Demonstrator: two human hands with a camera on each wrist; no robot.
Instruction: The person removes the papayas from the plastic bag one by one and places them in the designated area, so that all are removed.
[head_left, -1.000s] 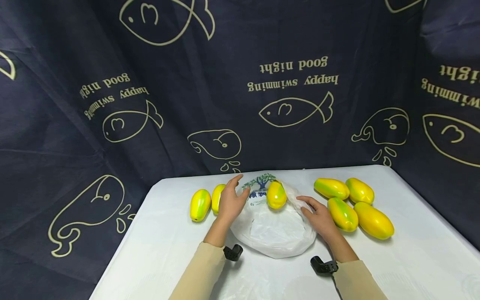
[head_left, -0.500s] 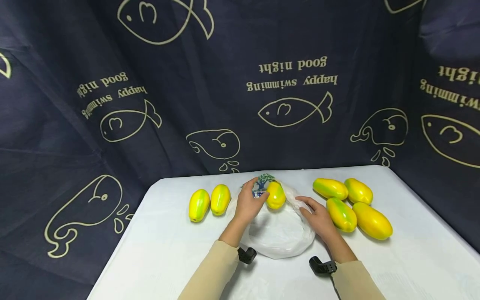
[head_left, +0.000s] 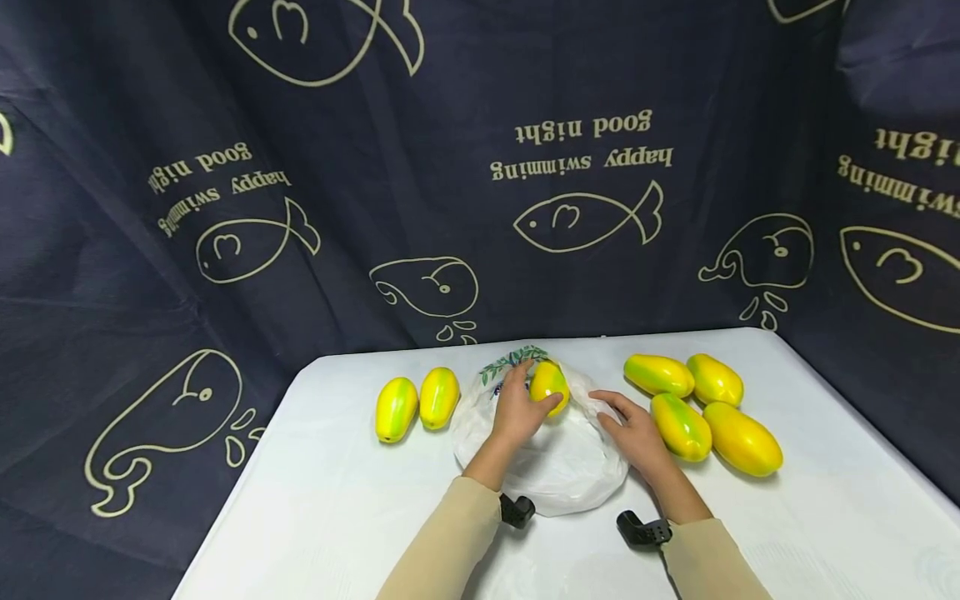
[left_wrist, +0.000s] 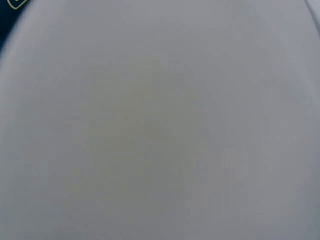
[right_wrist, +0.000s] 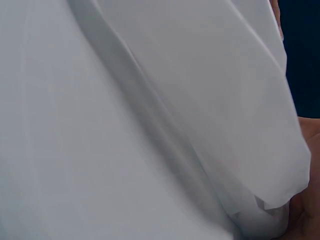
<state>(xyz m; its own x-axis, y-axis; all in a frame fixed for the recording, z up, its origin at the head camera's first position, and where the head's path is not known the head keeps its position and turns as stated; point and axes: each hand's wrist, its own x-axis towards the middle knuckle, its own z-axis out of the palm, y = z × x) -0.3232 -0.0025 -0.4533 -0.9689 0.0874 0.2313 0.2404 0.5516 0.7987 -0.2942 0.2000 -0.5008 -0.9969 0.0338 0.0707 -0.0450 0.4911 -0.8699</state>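
Note:
A white plastic bag [head_left: 570, 475] with a green tree print lies with its mouth spread wide in the middle of the table. At its far side sits a yellow-green papaya [head_left: 550, 385]. My left hand [head_left: 519, 414] reaches over the bag and holds this papaya, thumb across its near side and fingers along its left. On the bag's right side, my right hand [head_left: 633, 433] grips the rim. Bag film [right_wrist: 225, 100] covers most of that hand in the right wrist view. Only blurred white film shows in the left wrist view.
Two papayas [head_left: 396, 410] lie left of the bag. Several more papayas [head_left: 681, 427] are grouped to its right, close to my right hand. Behind the white table [head_left: 300, 500] hangs a dark blue curtain [head_left: 420, 167] with fish and whale drawings.
My left hand has moved right, from beside the left-hand papayas to the one at the bag, and its fingers have come around it. The right hand has stayed at the rim.

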